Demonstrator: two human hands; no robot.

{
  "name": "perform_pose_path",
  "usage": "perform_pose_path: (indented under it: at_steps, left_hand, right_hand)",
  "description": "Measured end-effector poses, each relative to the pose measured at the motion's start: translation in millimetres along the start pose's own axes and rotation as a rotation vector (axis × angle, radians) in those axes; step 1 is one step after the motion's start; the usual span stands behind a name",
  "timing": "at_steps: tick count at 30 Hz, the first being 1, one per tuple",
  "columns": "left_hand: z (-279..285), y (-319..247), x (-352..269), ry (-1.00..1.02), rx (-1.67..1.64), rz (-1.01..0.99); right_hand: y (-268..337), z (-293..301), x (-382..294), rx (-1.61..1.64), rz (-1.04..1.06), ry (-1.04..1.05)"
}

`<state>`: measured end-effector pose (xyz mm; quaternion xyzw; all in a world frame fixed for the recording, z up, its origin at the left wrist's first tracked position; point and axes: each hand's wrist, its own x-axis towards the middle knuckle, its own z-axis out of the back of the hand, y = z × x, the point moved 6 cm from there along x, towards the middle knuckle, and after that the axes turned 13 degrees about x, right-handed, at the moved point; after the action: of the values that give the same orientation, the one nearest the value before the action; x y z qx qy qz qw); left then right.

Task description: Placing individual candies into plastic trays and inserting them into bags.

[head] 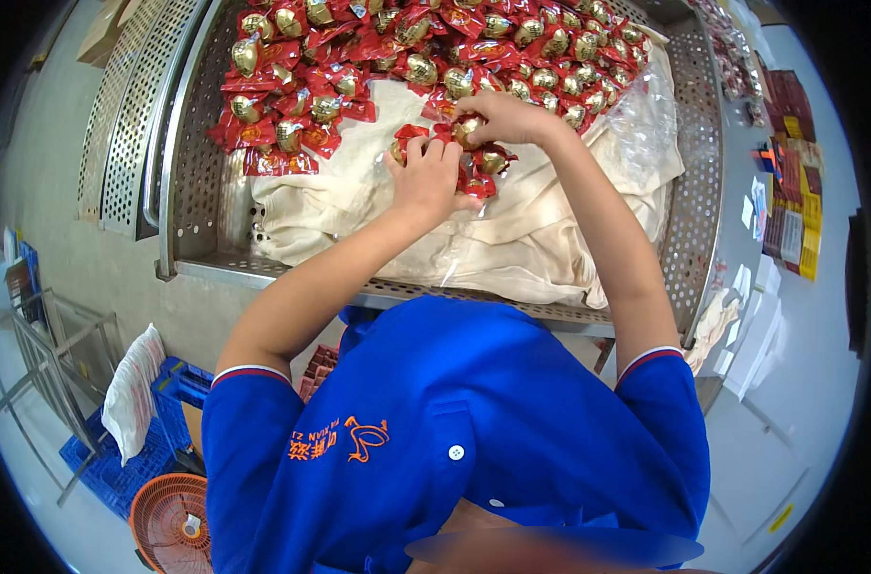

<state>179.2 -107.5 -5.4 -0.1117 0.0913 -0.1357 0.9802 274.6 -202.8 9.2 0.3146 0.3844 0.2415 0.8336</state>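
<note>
A pile of gold, egg-shaped packs in red wrappers [421, 68] fills the far part of a perforated metal tray [195, 172]. Cream cloth [507, 251] lines the tray's near part. My left hand [426, 179] lies palm down over a few of these packs on the cloth, fingers bent against the red wrappers; whether it grips one is hidden. Beside it, my right hand [504, 122] has thumb and fingers around one gold pack [468, 133]. Just below that, another gold pack [493, 163] rests on the cloth.
Clear plastic film [644, 122] lies on the cloth at the right. A second perforated metal panel [130, 115] stands left of the tray. On the right surface are dark red and yellow printed packages [794, 194]. An orange fan [173, 520] and blue plastic crates [137, 459] stand at lower left.
</note>
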Motion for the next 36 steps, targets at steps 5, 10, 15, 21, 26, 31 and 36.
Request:
perform_pose_path:
  at_steps: [5,10,15,21,26,31,36]
  left_hand:
    - [1,-2,-1,-0.011,0.025,-0.016]
    - [0,3,-2,-0.069,-0.03,0.007]
    - [-2,0,-2,-0.113,-0.021,-0.004]
    - [5,-1,-6,-0.168,0.039,-0.025]
    - [22,2,-8,-0.417,0.21,-0.155]
    - [13,-1,-4,-0.302,0.237,-0.235]
    - [13,-2,-6,-0.29,0.242,-0.215]
  right_hand:
    - [16,-26,-4,-0.305,0.19,-0.227]
    - [6,-33,-4,-0.263,0.168,-0.322]
    - [0,-13,-1,-0.158,0.021,-0.205]
    - [7,-41,-5,-0.347,0.101,-0.451]
    - [5,-40,-7,-0.282,0.1,-0.484]
    - [-6,-24,-8,-0.039,0.125,-0.254]
    - [-32,85,-18,-0.051,-0.05,-0.727]
